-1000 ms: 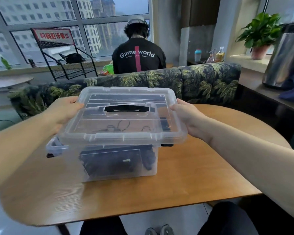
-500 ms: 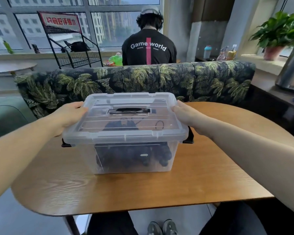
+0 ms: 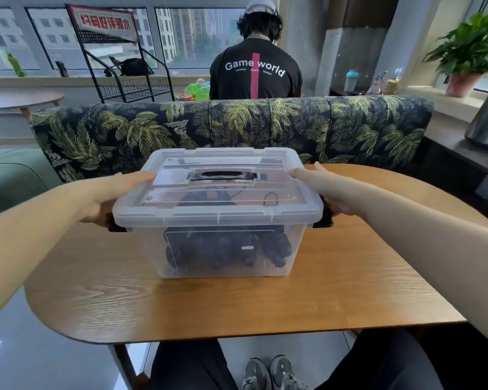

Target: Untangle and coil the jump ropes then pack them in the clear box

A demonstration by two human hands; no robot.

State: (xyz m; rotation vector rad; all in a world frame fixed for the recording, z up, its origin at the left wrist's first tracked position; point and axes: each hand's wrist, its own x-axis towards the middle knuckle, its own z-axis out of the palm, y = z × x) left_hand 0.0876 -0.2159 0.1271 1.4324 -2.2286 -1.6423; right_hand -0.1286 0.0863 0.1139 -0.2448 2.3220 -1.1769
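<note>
The clear box (image 3: 293, 249) stands in the middle of the wooden table (image 3: 237, 308) with its clear lid (image 3: 180, 205) lying flat on top. Black coiled jump ropes (image 3: 225, 249) show through its front wall. My left hand (image 3: 107, 198) grips the box's left end, thumb on the lid's edge and fingers curled over the black latch (image 3: 118, 228). My right hand (image 3: 328, 192) grips the right end in the same way, over the other black latch (image 3: 323, 220).
A palm-print sofa back (image 3: 237, 125) runs just behind the table. Beyond it a person in a black T-shirt (image 3: 255, 71) sits facing away. A wire rack (image 3: 124, 66) stands by the window, and a potted plant (image 3: 468, 57) sits on the right ledge.
The lid has come down from a tilt to lie flat on the box. Both hands have slid from the lid's edges down to the side latches.
</note>
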